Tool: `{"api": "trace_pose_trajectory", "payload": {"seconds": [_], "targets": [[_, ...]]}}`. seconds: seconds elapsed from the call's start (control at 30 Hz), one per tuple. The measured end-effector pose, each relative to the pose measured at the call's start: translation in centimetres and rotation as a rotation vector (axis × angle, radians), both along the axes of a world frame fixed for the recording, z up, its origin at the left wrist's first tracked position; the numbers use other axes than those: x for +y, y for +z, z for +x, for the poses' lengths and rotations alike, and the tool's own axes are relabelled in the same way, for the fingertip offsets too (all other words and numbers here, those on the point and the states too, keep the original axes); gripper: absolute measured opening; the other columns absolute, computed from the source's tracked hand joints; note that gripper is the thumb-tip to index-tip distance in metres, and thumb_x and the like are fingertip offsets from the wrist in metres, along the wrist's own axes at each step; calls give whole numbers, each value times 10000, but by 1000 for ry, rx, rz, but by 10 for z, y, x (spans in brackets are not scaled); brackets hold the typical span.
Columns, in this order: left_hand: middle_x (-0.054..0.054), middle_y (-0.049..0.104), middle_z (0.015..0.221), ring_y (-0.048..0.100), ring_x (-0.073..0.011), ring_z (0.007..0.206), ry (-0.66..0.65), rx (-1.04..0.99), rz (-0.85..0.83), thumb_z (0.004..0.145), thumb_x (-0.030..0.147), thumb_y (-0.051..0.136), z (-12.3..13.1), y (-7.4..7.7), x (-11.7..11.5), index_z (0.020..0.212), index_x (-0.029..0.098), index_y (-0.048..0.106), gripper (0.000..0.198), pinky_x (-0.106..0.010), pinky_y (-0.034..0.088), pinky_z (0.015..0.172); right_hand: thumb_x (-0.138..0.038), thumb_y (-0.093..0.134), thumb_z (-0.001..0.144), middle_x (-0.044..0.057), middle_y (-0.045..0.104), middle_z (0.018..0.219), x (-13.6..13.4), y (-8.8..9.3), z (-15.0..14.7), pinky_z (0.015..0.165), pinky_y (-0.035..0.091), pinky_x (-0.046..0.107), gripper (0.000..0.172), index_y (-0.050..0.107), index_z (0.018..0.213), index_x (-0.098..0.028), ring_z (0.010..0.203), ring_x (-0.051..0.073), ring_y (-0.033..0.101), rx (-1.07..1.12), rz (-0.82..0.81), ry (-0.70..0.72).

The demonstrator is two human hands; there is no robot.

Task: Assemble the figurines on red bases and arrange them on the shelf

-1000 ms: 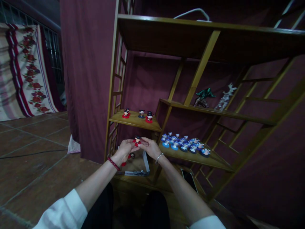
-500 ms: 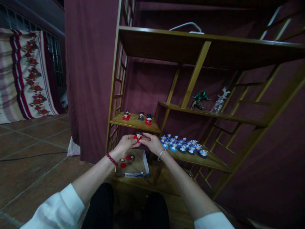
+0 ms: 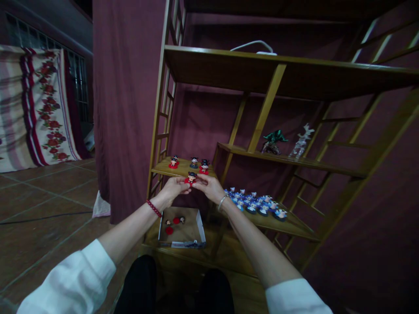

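One tall yellow-brown wooden lattice shelf unit, ahead of the fingers. Shallow lidless cardboard box, white-walled, brown inside, below the fingers. Left hand and right hand: fingers drawn in to a narrow pinch, both gripping one small black-haired, red-bodied figurine, upright between fingertips. Blue-and-white figurines clustered right of the fingers; similar black-haired, mostly red-based figurines just beyond them.
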State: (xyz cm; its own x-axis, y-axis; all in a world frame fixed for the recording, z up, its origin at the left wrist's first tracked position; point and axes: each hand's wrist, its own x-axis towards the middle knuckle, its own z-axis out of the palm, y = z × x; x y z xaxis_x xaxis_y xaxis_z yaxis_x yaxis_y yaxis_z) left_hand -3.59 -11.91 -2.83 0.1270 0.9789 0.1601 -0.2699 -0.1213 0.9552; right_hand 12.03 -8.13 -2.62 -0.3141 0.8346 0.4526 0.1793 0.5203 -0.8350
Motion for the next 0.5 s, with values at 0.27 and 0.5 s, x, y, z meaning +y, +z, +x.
{"api": "trace_pose_trajectory", "payload": {"seconds": [0.27, 0.5], "targets": [[25, 550, 544, 467, -57, 468, 97, 189, 103, 626, 122, 630, 0, 12, 16, 767, 92, 589, 150, -173, 326, 446, -303, 718, 551, 57, 671, 898, 18, 11, -2, 851, 461, 347, 437, 608, 937, -132, 833, 171, 622, 4, 11, 10], [60, 469, 537, 374, -49, 490, 112, 357, 258, 615, 268, 634, -5, 5, 41, 739, 97, 596, 214, -187, 281, 501, -251, 723, 564, 57, 658, 884, 29, 10, -1, 831, 471, 336, 493, 586, 1020, -121, 807, 158, 624, 4, -15, -71]]}}
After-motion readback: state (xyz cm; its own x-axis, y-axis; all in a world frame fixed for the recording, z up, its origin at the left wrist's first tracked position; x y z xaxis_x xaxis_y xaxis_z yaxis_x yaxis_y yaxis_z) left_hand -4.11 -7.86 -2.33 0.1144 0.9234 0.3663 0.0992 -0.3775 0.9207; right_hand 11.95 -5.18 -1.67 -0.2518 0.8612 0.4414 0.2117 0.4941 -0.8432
